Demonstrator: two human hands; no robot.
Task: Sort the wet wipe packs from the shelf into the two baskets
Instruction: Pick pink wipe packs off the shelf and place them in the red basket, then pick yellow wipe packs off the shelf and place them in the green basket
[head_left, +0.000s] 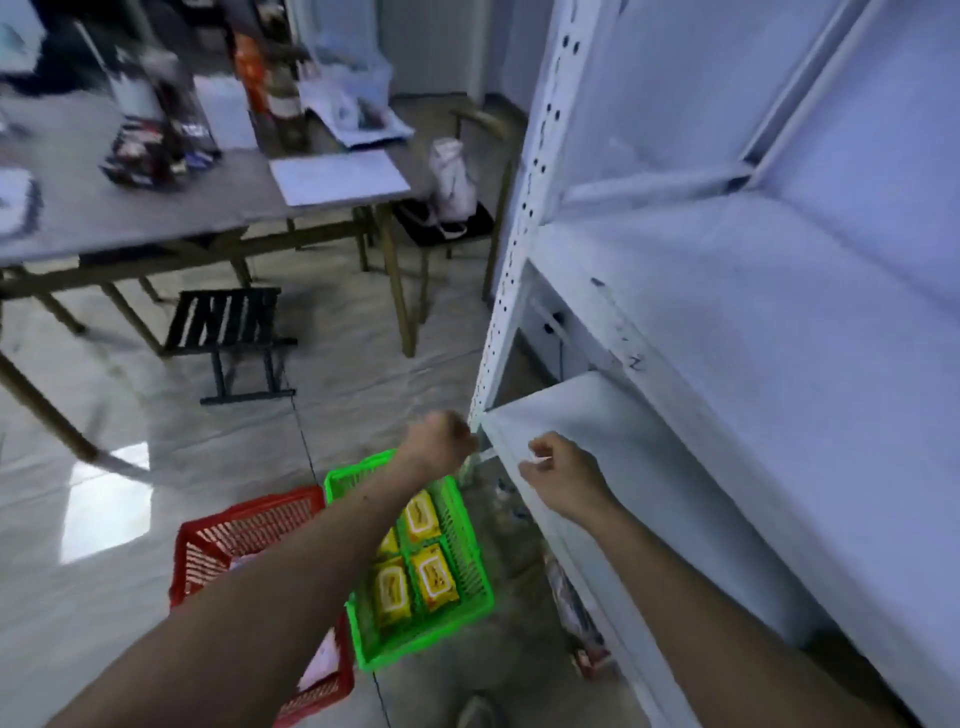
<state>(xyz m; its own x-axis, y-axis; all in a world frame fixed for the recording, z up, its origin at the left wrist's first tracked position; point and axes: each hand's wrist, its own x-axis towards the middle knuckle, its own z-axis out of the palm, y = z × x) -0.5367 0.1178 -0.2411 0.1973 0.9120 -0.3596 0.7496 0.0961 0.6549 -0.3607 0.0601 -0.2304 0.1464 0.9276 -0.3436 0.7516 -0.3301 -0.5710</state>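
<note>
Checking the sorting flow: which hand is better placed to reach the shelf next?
Probably the right hand: it hovers at the white shelf edge. The left hand is over the green basket.

Storeroom-office: white shelving (727, 322), cluttered table (130, 208).
</note>
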